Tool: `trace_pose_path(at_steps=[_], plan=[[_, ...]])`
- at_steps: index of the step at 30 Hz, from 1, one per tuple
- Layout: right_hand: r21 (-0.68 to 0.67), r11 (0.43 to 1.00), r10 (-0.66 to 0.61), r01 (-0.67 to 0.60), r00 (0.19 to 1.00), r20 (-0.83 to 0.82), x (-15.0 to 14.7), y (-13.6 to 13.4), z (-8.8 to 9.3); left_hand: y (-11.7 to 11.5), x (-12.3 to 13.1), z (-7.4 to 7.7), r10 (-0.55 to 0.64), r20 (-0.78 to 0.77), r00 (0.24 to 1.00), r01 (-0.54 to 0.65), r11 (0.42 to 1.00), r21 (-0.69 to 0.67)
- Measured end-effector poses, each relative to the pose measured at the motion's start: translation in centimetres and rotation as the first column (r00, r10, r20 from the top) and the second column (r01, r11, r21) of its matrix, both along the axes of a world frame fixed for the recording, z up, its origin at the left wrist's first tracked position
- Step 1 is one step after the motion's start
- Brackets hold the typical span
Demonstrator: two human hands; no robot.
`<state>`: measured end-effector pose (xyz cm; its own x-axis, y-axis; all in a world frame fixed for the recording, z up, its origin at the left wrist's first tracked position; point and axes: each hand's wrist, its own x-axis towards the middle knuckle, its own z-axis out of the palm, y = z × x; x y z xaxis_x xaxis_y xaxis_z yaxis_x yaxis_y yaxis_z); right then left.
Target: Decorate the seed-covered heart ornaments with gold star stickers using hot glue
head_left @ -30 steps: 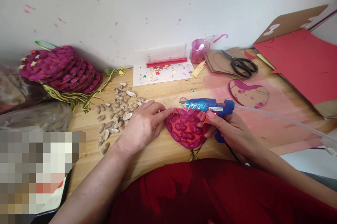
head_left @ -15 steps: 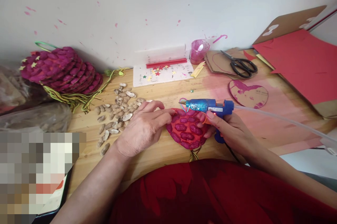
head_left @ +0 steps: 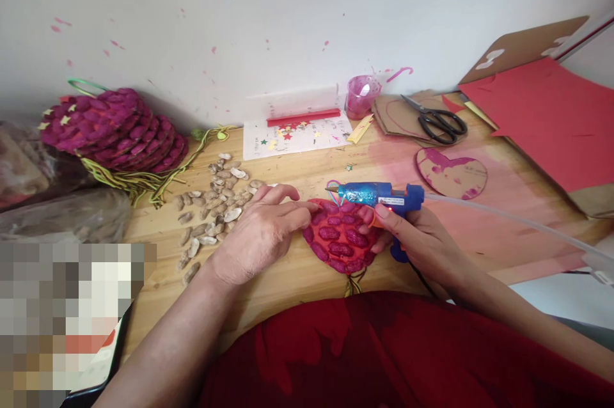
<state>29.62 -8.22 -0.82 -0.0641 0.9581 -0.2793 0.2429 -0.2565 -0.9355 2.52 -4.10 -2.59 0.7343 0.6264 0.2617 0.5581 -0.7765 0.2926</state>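
Note:
A red heart-shaped card (head_left: pixel 341 238) covered with purple-painted peanut shells lies on the wooden table (head_left: pixel 297 171) in front of me. My left hand (head_left: pixel 261 229) rests palm down on its left edge, fingers curled and pressing at the upper left rim. My right hand (head_left: pixel 422 238) grips a blue hot glue gun (head_left: pixel 378 194), nozzle pointing left over the top of the heart, forefinger on the orange trigger. A clear glue stick (head_left: pixel 508 219) trails out the back to the right.
Loose peanut shells (head_left: pixel 213 206) lie left of my left hand. Stacked purple shell hearts (head_left: pixel 112 126) sit far left. At the back are a star sticker sheet (head_left: pixel 295 133), a pink cup (head_left: pixel 361 96), scissors (head_left: pixel 436 120), a cardboard heart (head_left: pixel 451 171) and red paper (head_left: pixel 551 117).
My left hand's fingers have drawn in from stretched to curled at the heart's upper left edge. The glue gun and right hand have hardly moved.

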Motion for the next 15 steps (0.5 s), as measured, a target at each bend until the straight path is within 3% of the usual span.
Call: trace_pose_path(at_steps=[7, 15], plan=[[-0.011, 1.000, 0.012, -0.012, 1.000, -0.017, 0.04, -0.01, -0.06, 0.03, 0.01, 0.22, -0.015, 0.069, 0.997, 0.011, 0.998, 0.057], [-0.002, 1.000, 0.011, -0.011, 1.000, -0.018, 0.22, 0.02, -0.35, -0.01, 0.20, -0.14, -0.036, 0.018, 0.999, 0.036, 0.999, -0.011]])
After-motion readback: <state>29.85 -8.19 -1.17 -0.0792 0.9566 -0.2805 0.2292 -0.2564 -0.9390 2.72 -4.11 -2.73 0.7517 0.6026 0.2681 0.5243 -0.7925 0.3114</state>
